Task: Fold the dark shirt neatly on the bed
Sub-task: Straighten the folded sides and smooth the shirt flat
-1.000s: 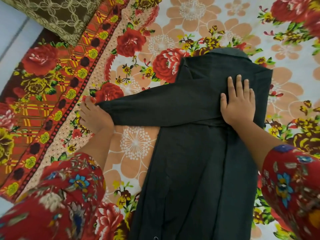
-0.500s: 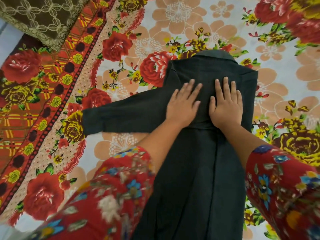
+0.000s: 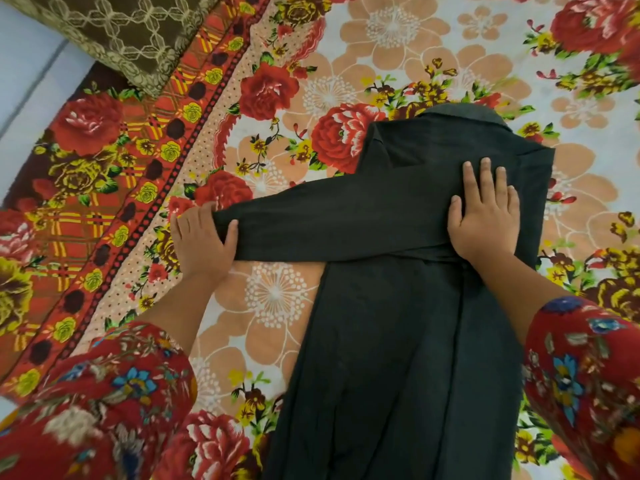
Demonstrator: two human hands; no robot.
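The dark shirt [image 3: 398,323] lies lengthwise on the floral bedsheet [image 3: 277,296], collar at the far end, both sides folded inward. One sleeve [image 3: 311,226] stretches across to the left, off the body. My left hand [image 3: 201,240] grips the cuff end of that sleeve, thumb over the cloth and fingers curled under its edge. My right hand [image 3: 485,216] lies flat with straight fingers on the upper body of the shirt, pressing where the sleeve crosses.
A brown patterned pillow [image 3: 114,32] lies at the far left corner. The sheet's red and orange border [image 3: 114,216] runs diagonally at the left, with a pale floor strip [image 3: 24,81] beyond the bed edge. My red floral sleeves fill both lower corners.
My left hand left the shirt's chest beside the right hand, moved left along the sleeve and took hold of its cuff. The right hand stayed pressed flat.
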